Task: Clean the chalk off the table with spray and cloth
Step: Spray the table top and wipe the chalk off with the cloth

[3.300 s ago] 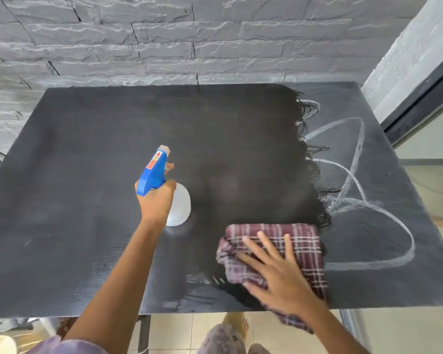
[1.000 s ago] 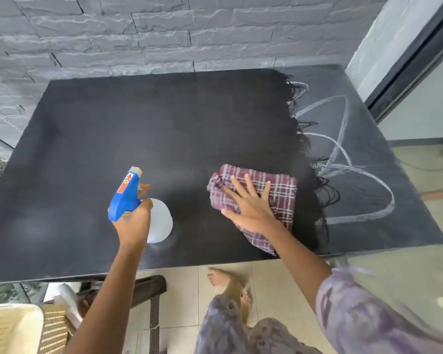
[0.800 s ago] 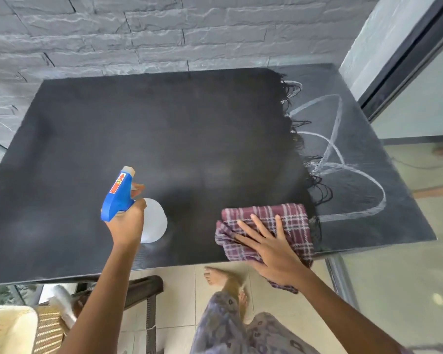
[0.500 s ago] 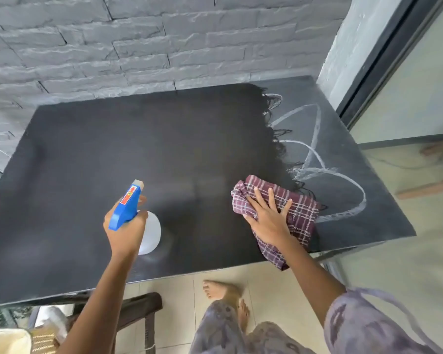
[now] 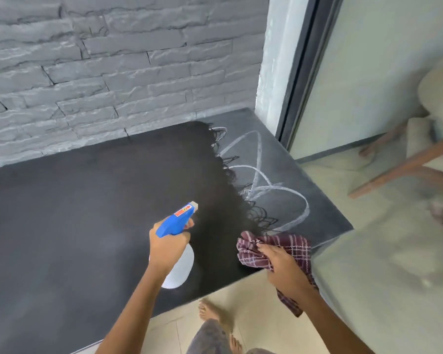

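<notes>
The right hand [image 5: 283, 267], pressed flat a moment ago, now bunches the soft plaid cloth [image 5: 288, 245] in curled fingers at the near right corner of the bench [image 5: 74, 205], one end dangling off the edge. The left hand [image 5: 168, 247] grips the spray bottle [image 5: 178, 221], its hard blue trigger head turned toward the chalk loops [image 5: 269, 180]. That suggests wiping has paused to wet the last strip: the matte bench is dark where wiped, dusty grey beyond a scribbled boundary on the right.
</notes>
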